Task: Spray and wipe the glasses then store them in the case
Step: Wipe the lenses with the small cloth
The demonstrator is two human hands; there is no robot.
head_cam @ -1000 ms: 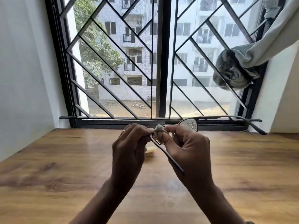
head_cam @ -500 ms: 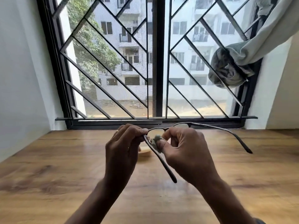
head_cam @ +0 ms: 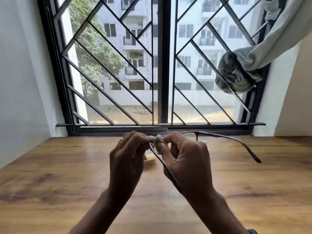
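I hold a pair of dark thin-framed glasses (head_cam: 224,137) above the wooden table (head_cam: 67,174), temples unfolded. One temple runs down toward me across my right hand; the other reaches out to the right. My left hand (head_cam: 130,157) pinches the frame at the left lens corner. My right hand (head_cam: 187,159) pinches a small pale wad of cloth (head_cam: 158,137) against the left lens. A pale yellow object (head_cam: 150,158) lies on the table behind my hands, mostly hidden; I cannot tell what it is.
A window with a dark diagonal metal grille (head_cam: 162,68) closes off the far edge of the table. A grey curtain (head_cam: 239,73) is knotted on the grille at the upper right. White walls stand at both sides.
The cloth wad has slid from the middle of the left lens up to its top rim. The glasses and both hands have stayed in nearly the same place.
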